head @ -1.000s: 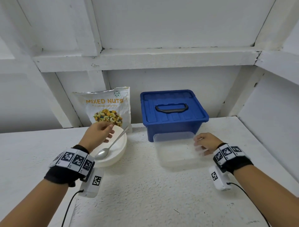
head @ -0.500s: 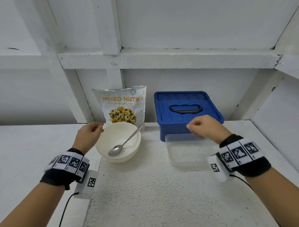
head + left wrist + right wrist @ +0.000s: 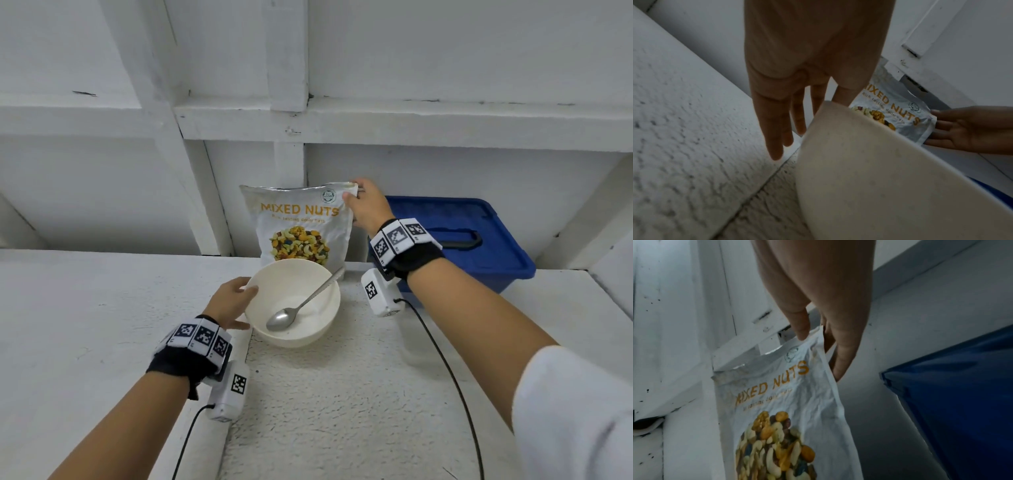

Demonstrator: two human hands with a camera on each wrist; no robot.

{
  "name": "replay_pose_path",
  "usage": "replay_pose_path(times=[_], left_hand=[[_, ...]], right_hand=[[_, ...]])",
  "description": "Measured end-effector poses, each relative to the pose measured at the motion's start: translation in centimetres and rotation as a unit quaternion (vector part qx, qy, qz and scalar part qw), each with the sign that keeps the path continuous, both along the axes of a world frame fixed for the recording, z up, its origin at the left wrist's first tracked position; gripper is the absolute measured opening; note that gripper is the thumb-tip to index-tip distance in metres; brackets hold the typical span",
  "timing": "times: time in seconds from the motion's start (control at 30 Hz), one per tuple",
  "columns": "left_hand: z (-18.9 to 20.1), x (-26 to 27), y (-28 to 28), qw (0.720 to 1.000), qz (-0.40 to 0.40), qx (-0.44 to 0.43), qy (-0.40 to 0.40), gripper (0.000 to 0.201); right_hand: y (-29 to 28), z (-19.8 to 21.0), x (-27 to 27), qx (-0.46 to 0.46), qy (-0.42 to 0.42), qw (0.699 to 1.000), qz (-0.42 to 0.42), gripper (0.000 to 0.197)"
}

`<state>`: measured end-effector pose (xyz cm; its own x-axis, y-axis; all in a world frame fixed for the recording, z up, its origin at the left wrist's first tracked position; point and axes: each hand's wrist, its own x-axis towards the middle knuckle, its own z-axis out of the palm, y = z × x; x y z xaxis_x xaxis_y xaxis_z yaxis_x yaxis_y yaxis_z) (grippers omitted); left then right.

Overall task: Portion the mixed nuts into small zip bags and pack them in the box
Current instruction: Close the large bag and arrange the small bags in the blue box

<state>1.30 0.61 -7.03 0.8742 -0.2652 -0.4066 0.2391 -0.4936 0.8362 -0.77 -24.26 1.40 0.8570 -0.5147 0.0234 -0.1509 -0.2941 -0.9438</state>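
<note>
- Against the white back wall, the mixed nuts pouch (image 3: 301, 222) stands upright on the bench (image 3: 342, 394), directly behind the white bowl (image 3: 318, 329).
- The right hand (image 3: 368, 205) pinches the pouch's top right corner: in the right wrist view the thumb (image 3: 800, 324) presses on the printed front while the other fingers lie behind the edge.
- The left hand (image 3: 231, 301) rests against the bowl's left side; its grip is spread, with the thumb at the rim and straight fingers (image 3: 774, 129) reaching down along the outer wall toward the bench.
- A metal spoon (image 3: 298, 305) lies inside the bowl, its scoop on the bottom and its handle leaning on the far right rim.
- Right of the pouch, a blue box (image 3: 479, 246) with a black handle on its closed lid sits on the bench, partly hidden by the right wrist.
- Both wrists wear black bands with square printed markers and a small white camera unit with a cable.
</note>
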Motion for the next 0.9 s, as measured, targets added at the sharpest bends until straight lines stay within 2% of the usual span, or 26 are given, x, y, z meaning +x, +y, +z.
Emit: replay_pose_path(times=[0.13, 0.37, 0.57, 0.73, 0.83, 0.9], left_hand=[[-0.4, 0.1, -0.1, 1.0, 0.014, -0.02, -0.006, 0.032], [-0.9, -1.3, -1.2, 0.998, 0.006, -0.062, 0.012, 0.028], [-1.1, -2.4, -3.1, 0.996, 0.001, -0.082, 0.025, 0.03], [-1.0, -2.5, -3.6, 0.996, 0.005, -0.082, 0.032, 0.03], [-1.2, -2.4, -3.3, 0.997, -0.008, -0.069, 0.032, 0.035], [-1.0, -2.3, -3.1, 0.999, -0.014, -0.049, 0.013, 0.039]], right_hand=[[-0.1, 0.0, 0.0, 0.041, -0.021, 0.999, -0.005, 0.012], [-2.8, 0.1, -1.9, 0.078, -0.051, 0.995, 0.019, 0.009], [-4.1, -0.6, -2.6, 0.104, -0.056, 0.993, 0.004, 0.012], [-4.2, -0.5, -2.6, 0.116, -0.046, 0.992, -0.004, 0.029], [-4.5, -0.7, -3.0, 0.101, -0.042, 0.994, -0.006, 0.035], [-4.4, -0.4, -3.9, 0.058, -0.03, 0.998, -0.001, 0.041]])
